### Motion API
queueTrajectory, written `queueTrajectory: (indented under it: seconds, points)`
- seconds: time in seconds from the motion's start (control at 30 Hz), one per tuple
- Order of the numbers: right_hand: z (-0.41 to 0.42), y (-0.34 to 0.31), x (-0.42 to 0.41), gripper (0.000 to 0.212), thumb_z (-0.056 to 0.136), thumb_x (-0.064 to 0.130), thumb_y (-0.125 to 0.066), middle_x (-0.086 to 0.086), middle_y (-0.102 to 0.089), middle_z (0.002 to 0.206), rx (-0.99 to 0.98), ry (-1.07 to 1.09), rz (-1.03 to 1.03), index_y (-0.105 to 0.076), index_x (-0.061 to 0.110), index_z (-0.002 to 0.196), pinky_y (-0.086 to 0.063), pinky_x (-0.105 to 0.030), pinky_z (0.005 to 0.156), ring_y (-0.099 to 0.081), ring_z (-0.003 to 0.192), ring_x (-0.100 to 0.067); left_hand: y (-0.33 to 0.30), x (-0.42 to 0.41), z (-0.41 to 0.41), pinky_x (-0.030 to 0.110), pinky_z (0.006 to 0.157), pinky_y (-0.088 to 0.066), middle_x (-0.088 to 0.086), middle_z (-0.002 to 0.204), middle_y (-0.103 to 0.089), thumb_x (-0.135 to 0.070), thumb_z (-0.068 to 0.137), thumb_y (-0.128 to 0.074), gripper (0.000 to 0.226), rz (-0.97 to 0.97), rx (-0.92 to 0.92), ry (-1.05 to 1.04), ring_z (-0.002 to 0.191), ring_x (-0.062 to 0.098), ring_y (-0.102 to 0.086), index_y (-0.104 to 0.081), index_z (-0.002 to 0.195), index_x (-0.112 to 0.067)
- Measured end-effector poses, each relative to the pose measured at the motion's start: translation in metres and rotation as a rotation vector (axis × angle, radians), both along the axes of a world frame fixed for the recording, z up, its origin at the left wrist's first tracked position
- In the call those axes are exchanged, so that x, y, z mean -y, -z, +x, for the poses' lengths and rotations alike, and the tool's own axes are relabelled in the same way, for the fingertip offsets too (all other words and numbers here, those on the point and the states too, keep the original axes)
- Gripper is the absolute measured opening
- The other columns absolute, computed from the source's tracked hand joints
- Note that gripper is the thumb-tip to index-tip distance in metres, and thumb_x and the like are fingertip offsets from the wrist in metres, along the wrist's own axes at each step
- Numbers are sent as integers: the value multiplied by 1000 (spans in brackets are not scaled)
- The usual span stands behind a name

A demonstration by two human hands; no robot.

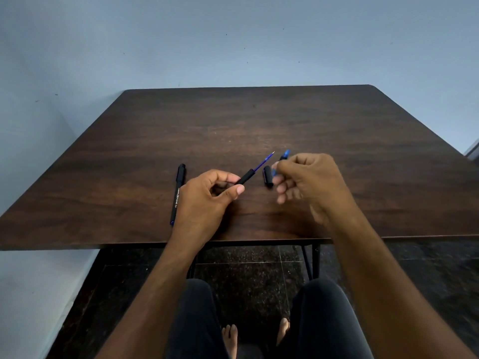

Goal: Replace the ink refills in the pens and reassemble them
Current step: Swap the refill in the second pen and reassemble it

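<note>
One dark wood-grain tabletop (259, 120) fills the middle of our view, pushed up against a pale blue-grey wall (233, 42) that also runs down the left side. Its far right corner is rounded. Beneath the near edge we see thin black metal legs (315, 260), a dark speckled tiled floor (248, 281), our knees in dark trousers and two bare feet.

Count of pen things on or over the surface: one whole capped black pen (177, 194) with white lettering, lying flat at the left, nearly parallel to our left forearm and just beside it; one open black pen barrel (245, 177) with a blue refill (264, 161) standing out of its front end, point aimed up and away to the right; one short black cap (268, 176) lying on the wood between the two hands; one small blue piece (283, 158), partly hidden and blurred, so we cannot tell exactly what part it is.

Our left hand (210, 195) is pinched around the rear of the barrel with thumb and fingers, holding it tilted just above the wood. Our right hand (308, 182) is closed at thumb and fingertip on the blue piece, other fingers loosely curled, blurred. The two hands are near each other but not touching.
</note>
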State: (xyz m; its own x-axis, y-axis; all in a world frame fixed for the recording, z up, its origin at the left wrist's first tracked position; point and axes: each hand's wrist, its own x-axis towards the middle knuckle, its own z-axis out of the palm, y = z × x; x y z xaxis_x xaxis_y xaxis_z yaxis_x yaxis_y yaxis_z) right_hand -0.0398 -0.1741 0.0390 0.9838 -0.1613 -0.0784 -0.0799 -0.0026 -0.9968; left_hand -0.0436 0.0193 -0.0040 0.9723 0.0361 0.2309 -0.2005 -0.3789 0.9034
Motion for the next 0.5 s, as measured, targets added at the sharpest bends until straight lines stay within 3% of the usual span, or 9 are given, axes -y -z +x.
queueTrajectory:
  seconds: [0.1,0.2,0.5]
  points:
    - [2,-4,3,10,92,-2,-63,-18,-68,73,110,27,216,-70,-8,95,-55,-32,49,-58,53,-21,0,0,0,43,85,-61,-6,85,-76,-26,83,-82,15,-1,-1,-5,83,10,-73,-75,96,-30]
    - [5,-7,5,10,91,-1,-65,-22,-72,82,169,44,313,-71,-6,95,-58,-36,58,-65,60,-26,-1,0,0,41,85,-61,-7,86,-76,-25,83,-82,16,14,-5,-7,83,9,-73,-76,97,-27]
    - [8,-5,7,10,92,3,-67,-23,-76,86,200,1,202,-72,-5,91,-61,-40,68,-72,73,-34,-4,1,-1,37,86,-61,-7,86,-76,-25,83,-81,16,21,-6,-11,83,7,-73,-76,98,-27]
